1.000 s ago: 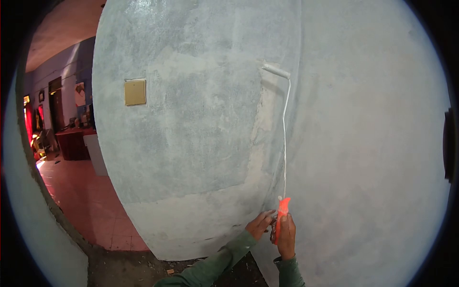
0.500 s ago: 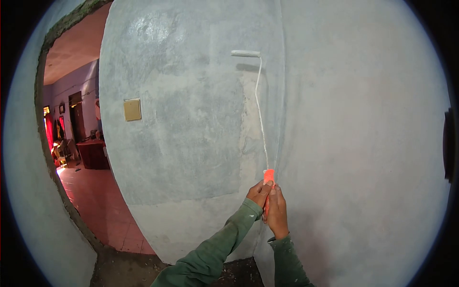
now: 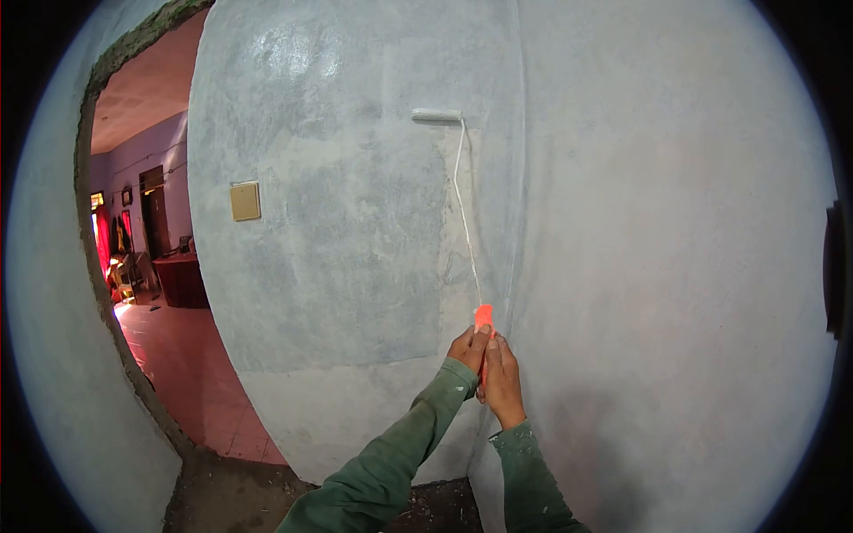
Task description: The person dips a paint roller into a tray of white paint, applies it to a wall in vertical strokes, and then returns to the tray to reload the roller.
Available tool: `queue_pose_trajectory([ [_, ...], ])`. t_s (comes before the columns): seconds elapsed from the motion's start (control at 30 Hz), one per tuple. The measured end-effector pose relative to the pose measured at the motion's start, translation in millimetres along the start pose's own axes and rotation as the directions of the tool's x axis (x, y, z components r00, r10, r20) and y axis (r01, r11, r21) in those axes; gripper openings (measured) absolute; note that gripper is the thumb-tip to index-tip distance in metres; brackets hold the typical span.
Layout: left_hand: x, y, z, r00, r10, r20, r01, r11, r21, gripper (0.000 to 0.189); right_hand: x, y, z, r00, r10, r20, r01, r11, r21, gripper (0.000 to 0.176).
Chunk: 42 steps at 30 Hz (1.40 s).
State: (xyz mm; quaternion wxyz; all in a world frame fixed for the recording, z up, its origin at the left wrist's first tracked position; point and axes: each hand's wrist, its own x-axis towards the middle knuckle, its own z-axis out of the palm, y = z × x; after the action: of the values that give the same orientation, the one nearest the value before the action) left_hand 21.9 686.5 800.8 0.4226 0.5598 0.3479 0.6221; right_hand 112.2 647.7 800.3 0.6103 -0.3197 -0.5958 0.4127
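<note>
Both hands are gripping one orange handle [image 3: 483, 315] in front of me: the left hand [image 3: 467, 347] is closing around it on the near-wall side, its thumb pressing along the front, while the right hand [image 3: 504, 384] is wrapping it just beside and slightly lower, the two touching. From the handle's top a thin white rod [image 3: 466, 235] is rising, bending partway, and carrying the white roller [image 3: 436, 115] level at its upper end. The roller is sitting at the grey-white wall [image 3: 338, 258], above a pale strip [image 3: 451, 284] and left of the corner; whether it is touching or hanging just off, I cannot tell. Green sleeves [image 3: 382, 471] spotted with white are covering both forearms. A tan switch [image 3: 245, 202] is standing out from the wall, well left of the rod. Farther left, a doorway [image 3: 87, 169] is showing a pink floor [image 3: 200, 391] and a red desk [image 3: 183, 282].
</note>
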Motion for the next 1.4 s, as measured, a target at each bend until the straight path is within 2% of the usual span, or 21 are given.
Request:
queue_pose_trajectory([
  [0.23,6,-10,-1,0.998,-0.059,-0.018,0.058,0.995,-0.078,0.031,9,16,-3,1.0,0.017,-0.005,-0.018,0.996,-0.088,0.048],
  [0.3,8,-16,-3,0.999,-0.047,0.004,0.047,0.992,-0.121,0.032,13,26,-2,0.997,-0.069,-0.021,0.067,0.991,-0.116,0.047],
  [0.4,6,-21,-4,0.998,-0.056,-0.012,0.055,0.996,-0.068,0.032,8,23,-2,1.0,0.01,-0.02,-0.013,0.993,-0.118,0.045],
  [0.5,-2,-31,-5,0.998,-0.069,-0.01,0.069,0.996,-0.055,0.034,5,43,-3,0.999,-0.028,-0.04,0.022,0.991,-0.128,0.043],
  [0.67,-19,-54,-6,0.996,-0.083,-0.017,0.082,0.994,-0.071,0.038,-15,58,-5,0.999,0.002,-0.038,-0.007,0.989,-0.147,0.04],
  [0.73,-19,-54,-8,0.995,-0.096,-0.017,0.095,0.993,-0.07,0.041,-14,59,-4,0.999,0.03,-0.039,-0.035,0.99,-0.137,0.04],
  [0.8,-11,-49,-10,0.997,-0.083,0.003,0.083,0.996,-0.041,0.041,-8,55,0,0.99,-0.122,-0.074,0.11,0.982,-0.157,0.039],
  [0.93,14,-21,-11,0.998,-0.063,0.01,0.063,0.998,-0.027,0.041,12,24,6,0.989,-0.134,-0.07,0.121,0.98,-0.157,0.038],
  [1.0,19,-9,-11,0.994,-0.105,0.036,0.107,0.993,-0.055,0.04,19,15,9,0.997,-0.057,-0.051,0.053,0.996,-0.072,0.038],
  [1.23,1,-49,-7,0.995,-0.102,0.002,0.102,0.993,-0.065,0.04,0,46,1,0.999,0.003,-0.045,-0.007,0.994,-0.106,0.037],
  [1.3,-7,-64,-7,0.998,-0.062,-0.013,0.061,0.996,-0.058,0.037,-6,64,0,0.988,-0.119,-0.094,0.105,0.984,-0.142,0.037],
  [1.4,-19,-80,-9,0.992,-0.127,-0.005,0.126,0.99,-0.063,0.038,-19,73,-5,0.998,-0.02,-0.063,0.012,0.992,-0.126,0.037],
])
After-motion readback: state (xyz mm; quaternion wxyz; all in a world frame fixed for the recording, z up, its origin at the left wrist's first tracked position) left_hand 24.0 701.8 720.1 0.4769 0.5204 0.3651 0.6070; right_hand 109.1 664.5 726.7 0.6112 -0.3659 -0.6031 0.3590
